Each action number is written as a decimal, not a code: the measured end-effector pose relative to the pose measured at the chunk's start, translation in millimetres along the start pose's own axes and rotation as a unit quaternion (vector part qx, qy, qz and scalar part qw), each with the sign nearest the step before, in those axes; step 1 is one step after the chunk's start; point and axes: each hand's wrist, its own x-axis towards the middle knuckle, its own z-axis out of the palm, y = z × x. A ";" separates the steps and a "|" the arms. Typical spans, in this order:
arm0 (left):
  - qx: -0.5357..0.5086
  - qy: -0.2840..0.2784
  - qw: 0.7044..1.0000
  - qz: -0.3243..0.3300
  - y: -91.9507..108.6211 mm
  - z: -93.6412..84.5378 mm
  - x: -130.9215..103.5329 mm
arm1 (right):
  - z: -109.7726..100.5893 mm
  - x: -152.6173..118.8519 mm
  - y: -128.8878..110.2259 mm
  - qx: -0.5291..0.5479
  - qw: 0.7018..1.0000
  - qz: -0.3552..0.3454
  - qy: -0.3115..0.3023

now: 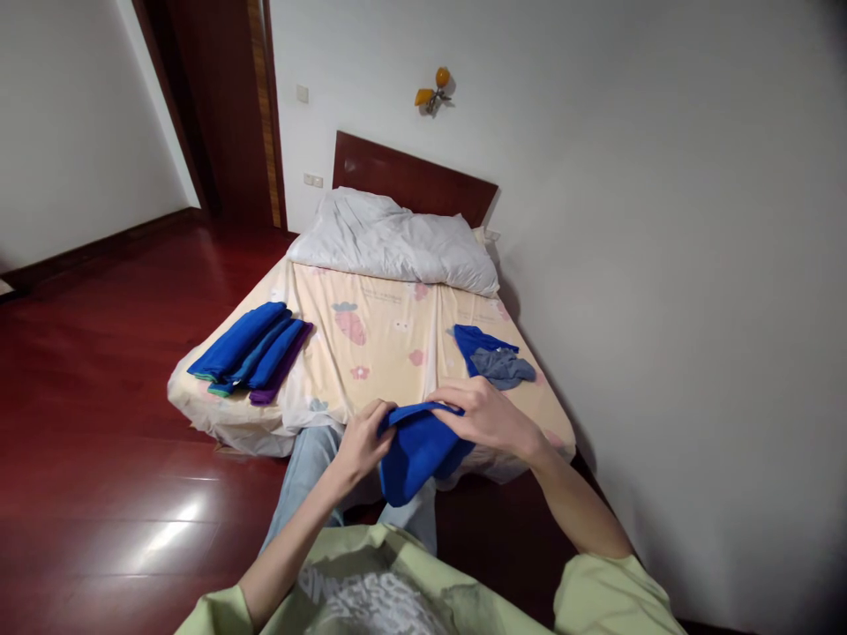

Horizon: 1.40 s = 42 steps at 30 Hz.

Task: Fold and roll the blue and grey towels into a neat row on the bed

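Observation:
A blue cloth (418, 451) hangs in the air over my knees, at the near edge of the bed. My left hand (366, 441) pinches its upper left corner, and my right hand (482, 418) grips its upper right edge. The cloth's top edge runs between both hands, and its lower part droops. On the bed's left side lie several folded blue cloths (242, 344) with a purple one (283, 366) beside them. Toward the right side rest a crumpled blue cloth (480, 339) and a grey-blue cloth (503, 367), partly overlapping.
The bed (387, 331) has a cream sheet with carrot and flower prints. A white quilt (390, 238) lies near the dark wooden headboard (410, 172). A wall stands close along the right side; the dark red floor (132, 441) stretches left.

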 end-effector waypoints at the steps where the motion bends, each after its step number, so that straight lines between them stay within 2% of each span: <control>1: 0.011 0.008 1.000 -0.007 -8.5 -3.6 -1.8 | -3.5 -0.7 2.3 0.004 1.000 0.002 0.024; 5: 0.053 0.048 0.997 -0.008 -52.7 -22.1 -16.7 | -17.9 -8.2 18.1 0.009 0.992 0.041 0.119; 10: 0.112 0.073 0.990 -0.037 -103.7 -44.9 -50.5 | -23.9 -22.2 37.0 0.008 0.984 0.097 0.152; 13: 0.128 0.084 0.987 -0.050 -120.1 -58.2 -68.1 | -26.5 -30.9 45.9 -0.018 0.979 0.115 0.167; 17: 0.155 0.149 0.976 -0.039 -128.7 -85.6 -77.2 | -32.2 -45.2 64.1 -0.061 0.967 0.151 0.197; 19: 0.179 0.170 0.969 -0.025 -126.5 -105.7 -73.8 | -31.8 -53.4 77.1 -0.072 0.963 0.169 0.196; 22: 0.222 0.195 0.955 -0.007 -114.0 -141.7 -59.6 | -23.3 -68.1 100.3 -0.068 0.966 0.190 0.164; 26: 0.277 0.219 0.935 0.042 -87.2 -188.2 -32.4 | 0.1 -95.9 134.3 0.003 0.971 0.229 0.067; 29: 0.296 0.208 0.927 0.096 -68.3 -213.8 -13.7 | 22.9 -120.9 157.4 0.064 0.966 0.250 0.001; 34: 0.302 0.201 0.918 0.161 -47.7 -242.3 2.9 | 71.4 -158.4 179.3 0.113 0.948 0.291 -0.053; 38: 0.308 0.178 0.920 0.167 -38.2 -258.5 3.6 | 108.0 -176.9 182.3 0.125 0.931 0.331 -0.085; 42: 0.330 0.112 0.929 0.126 -32.3 -267.5 -0.9 | 118.7 -188.3 187.4 0.115 0.929 0.345 -0.066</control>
